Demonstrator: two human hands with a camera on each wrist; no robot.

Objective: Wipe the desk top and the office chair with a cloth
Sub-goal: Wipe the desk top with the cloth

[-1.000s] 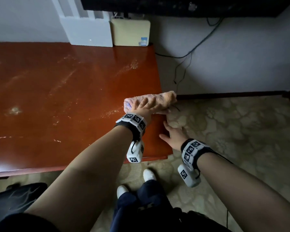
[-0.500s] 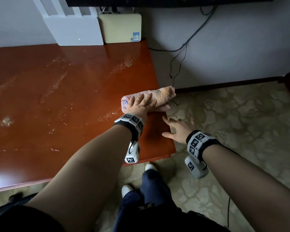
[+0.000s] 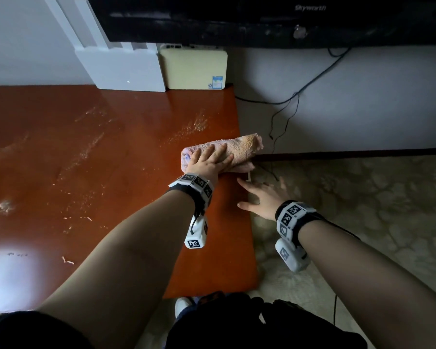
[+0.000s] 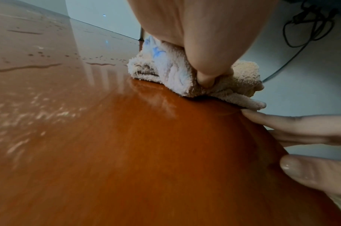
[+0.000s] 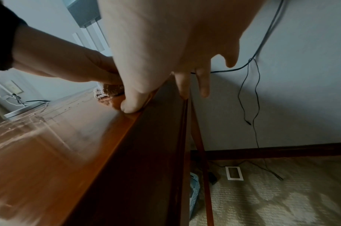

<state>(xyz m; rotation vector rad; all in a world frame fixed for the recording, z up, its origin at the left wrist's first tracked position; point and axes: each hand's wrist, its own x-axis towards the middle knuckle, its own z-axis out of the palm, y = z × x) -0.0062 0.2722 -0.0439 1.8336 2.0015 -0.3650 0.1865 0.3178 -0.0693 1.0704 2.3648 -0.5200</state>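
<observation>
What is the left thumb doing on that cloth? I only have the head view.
Observer: In the left wrist view, the left hand has its thumb tip dug into the near side of the cloth.
Operator: Is the right hand gripping the desk?
Observer: No. In the right wrist view, the right hand has its thumb on the top edge of the desk, with straight fingers reaching past the side.
Operator: Anything under that edge?
Observer: A light blue basket on the floor beside the desk.
</observation>
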